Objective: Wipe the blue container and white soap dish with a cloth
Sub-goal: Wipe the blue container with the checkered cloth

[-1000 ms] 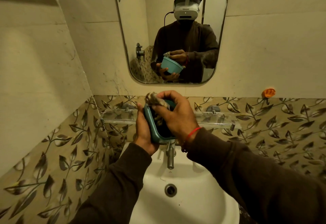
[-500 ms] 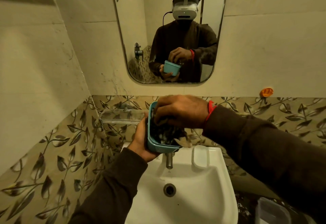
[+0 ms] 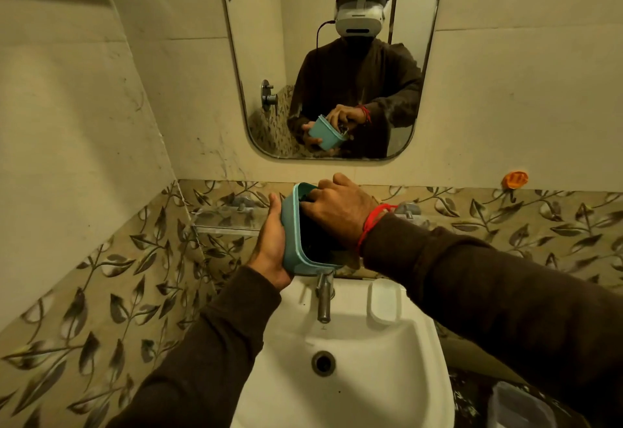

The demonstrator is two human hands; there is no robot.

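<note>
I hold the blue container above the tap, tipped so its mouth faces right. My left hand grips its outer wall from the left. My right hand reaches into the mouth, fingers pressed inside. The cloth is almost hidden under that hand; the mirror shows a dark scrap of it at the container's mouth. The white soap dish lies on the basin's back right ledge, untouched.
The white basin sits below with a steel tap right under the container. A glass shelf runs along the leaf-patterned tiles behind. An orange hook is on the wall at right, and a pale bin stands at lower right.
The cloth that showed at the container's rim is now pushed deep inside. My right hand has gone further into the container, and the container has tilted more to the right.
</note>
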